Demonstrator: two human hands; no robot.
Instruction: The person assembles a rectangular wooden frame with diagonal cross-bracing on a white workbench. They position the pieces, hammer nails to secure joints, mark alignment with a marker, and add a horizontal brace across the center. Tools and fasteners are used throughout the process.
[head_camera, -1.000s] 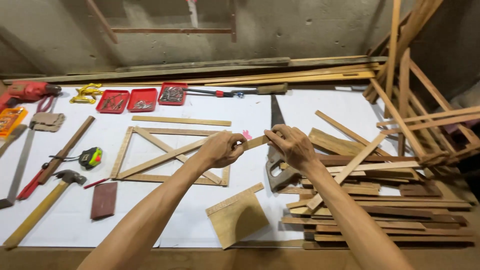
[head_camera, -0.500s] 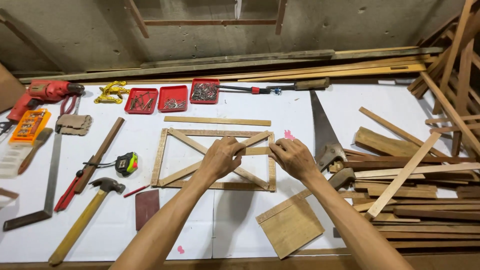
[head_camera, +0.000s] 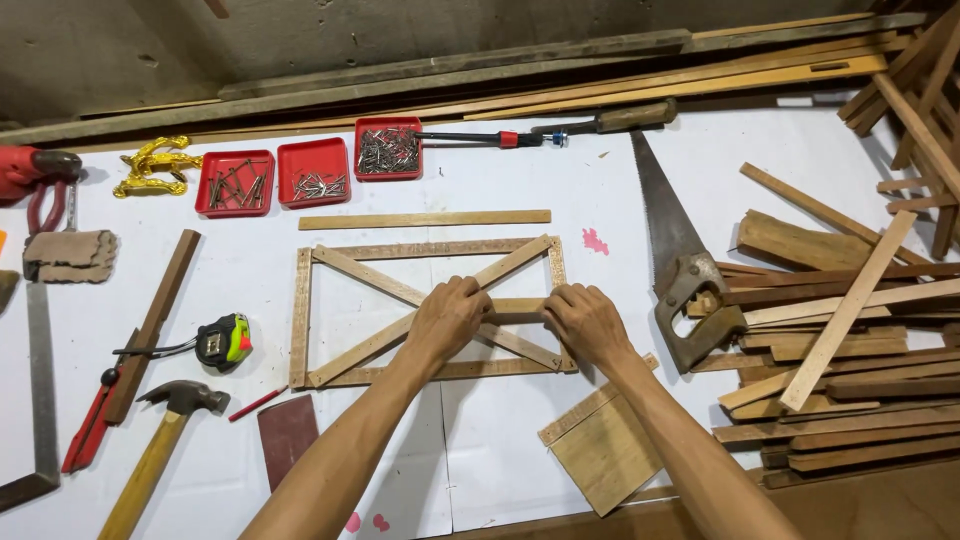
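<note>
One hammer (head_camera: 160, 440) lay at eight o'clock, three red trays (head_camera: 312, 172) at eleven. At centre, the left hand (head_camera: 447, 318) and right hand (head_camera: 583, 322) each pinched an end of one short strip (head_camera: 517, 306), held over the frame (head_camera: 430, 310) with its two crossed diagonals. One saw (head_camera: 672, 255) lay at two o'clock.

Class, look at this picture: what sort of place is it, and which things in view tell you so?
Most likely a woodworking bench. A handsaw, a hammer and red trays of nails lie on it, and both hands hold a short strip across a wooden frame.
</note>
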